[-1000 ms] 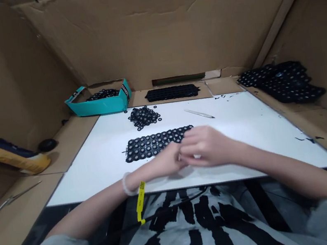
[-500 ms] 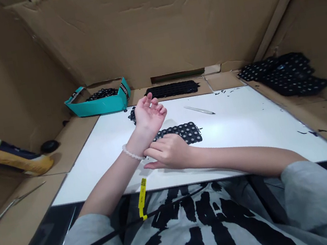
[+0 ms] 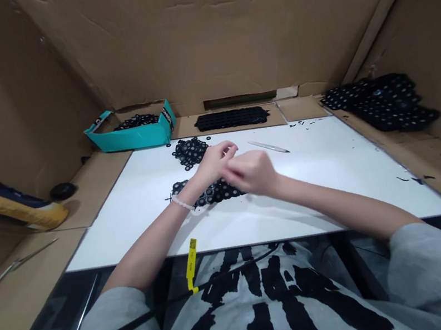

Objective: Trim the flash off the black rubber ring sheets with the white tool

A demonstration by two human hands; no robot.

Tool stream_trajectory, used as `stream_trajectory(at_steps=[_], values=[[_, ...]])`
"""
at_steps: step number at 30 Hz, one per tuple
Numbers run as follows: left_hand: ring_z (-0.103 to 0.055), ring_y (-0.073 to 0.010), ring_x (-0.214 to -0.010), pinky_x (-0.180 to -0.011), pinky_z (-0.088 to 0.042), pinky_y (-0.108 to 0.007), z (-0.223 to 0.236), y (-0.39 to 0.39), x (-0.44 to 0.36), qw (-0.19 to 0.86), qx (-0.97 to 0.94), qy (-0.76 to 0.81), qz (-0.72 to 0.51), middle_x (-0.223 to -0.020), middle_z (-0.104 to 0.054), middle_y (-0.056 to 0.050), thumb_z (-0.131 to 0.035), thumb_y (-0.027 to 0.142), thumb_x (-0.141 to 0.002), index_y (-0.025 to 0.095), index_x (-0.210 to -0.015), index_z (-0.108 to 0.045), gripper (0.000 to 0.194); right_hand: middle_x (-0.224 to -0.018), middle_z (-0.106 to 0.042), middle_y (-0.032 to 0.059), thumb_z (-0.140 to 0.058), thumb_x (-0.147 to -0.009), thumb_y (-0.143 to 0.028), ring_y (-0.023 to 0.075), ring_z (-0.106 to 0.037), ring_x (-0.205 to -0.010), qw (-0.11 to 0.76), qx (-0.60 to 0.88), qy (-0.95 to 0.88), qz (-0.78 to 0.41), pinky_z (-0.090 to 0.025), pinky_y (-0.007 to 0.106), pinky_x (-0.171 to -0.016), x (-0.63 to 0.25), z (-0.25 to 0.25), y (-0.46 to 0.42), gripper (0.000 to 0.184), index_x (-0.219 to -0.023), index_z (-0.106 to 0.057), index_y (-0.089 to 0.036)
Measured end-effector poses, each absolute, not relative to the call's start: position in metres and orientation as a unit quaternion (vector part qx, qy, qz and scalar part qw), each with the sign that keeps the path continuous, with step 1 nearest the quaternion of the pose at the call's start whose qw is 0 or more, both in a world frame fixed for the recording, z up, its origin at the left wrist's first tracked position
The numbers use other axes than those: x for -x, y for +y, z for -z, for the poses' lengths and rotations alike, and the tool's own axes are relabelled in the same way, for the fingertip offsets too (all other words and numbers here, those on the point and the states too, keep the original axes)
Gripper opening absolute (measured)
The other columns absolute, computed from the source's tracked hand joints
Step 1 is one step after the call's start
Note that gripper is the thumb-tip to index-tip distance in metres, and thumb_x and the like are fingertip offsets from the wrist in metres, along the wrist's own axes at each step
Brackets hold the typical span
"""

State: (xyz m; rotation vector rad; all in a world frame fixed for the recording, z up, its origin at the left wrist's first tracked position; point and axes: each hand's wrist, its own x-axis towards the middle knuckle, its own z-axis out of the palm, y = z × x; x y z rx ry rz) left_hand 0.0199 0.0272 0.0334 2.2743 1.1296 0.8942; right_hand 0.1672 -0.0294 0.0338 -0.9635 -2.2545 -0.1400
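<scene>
My left hand [image 3: 216,161], with a pale beaded bracelet [image 3: 183,202] at its wrist, is held above a black sheet of round pieces [image 3: 225,190]. Its fingers are loosely bent, with a gap between thumb and forefinger, and nothing shows in it. Right beside it, my right hand [image 3: 253,172] is closed and slightly blurred, its fingertips close to the left thumb. Whatever it may hold is hidden. The hands cover part of the sheet. Just behind them lies a heap of small black rings [image 3: 190,152].
A teal box [image 3: 131,139] of black rings stands back left, near a stack of black sheets [image 3: 232,118]. A white pen-like tool [image 3: 268,147] lies on the white board [image 3: 333,180]. Punched black sheets [image 3: 382,104] lie right; a yellow tool [image 3: 11,203] and tweezers [image 3: 15,266] left.
My right hand has left the left wrist and moved right and up. My left hand has turned from palm up and lowered, uncovering the ring heap; the sheet now appears farther left.
</scene>
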Motion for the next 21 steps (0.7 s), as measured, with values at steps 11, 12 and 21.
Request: stream_trajectory(at_steps=[11, 12, 21], values=[[-0.066, -0.0263, -0.099, -0.089, -0.047, -0.031, -0.014, 0.052, 0.013, 0.176, -0.863, 0.459, -0.118, -0.108, -0.075, -0.012, -0.062, 0.039, -0.081, 0.015, -0.107, -0.074, 0.037, -0.084, -0.069, 0.0037, -0.068, -0.078, -0.026, 0.0146, -0.058, -0.074, 0.129, 0.558, -0.787, -0.230, -0.038, 0.026, -0.067, -0.252, 0.004, 0.031, 0.010, -0.083, -0.065, -0.017], [-0.067, -0.0255, -0.095, -0.086, -0.047, -0.030, -0.015, 0.053, 0.015, 0.194, -0.862, 0.458, -0.100, -0.103, -0.075, -0.011, -0.064, 0.041, -0.079, 0.015, -0.107, -0.074, 0.039, -0.079, -0.066, 0.0022, -0.068, -0.076, -0.024, 0.0139, -0.056, -0.071, 0.132, 0.546, -0.787, -0.255, -0.038, 0.026, -0.066, -0.251, 0.004, 0.031, 0.009, -0.079, -0.063, -0.017], [-0.061, -0.0225, -0.085, -0.071, -0.041, -0.025, -0.034, 0.070, 0.048, 0.272, -0.865, 0.418, 0.065, -0.095, -0.073, -0.004, -0.071, 0.055, -0.067, 0.021, -0.094, -0.071, 0.044, -0.064, -0.054, -0.0066, -0.079, -0.067, -0.037, 0.0091, -0.048, -0.059, 0.421, 0.417, -0.605, -0.532, -0.039, 0.024, -0.061, -0.248, -0.010, 0.027, 0.054, -0.115, -0.063, -0.018]])
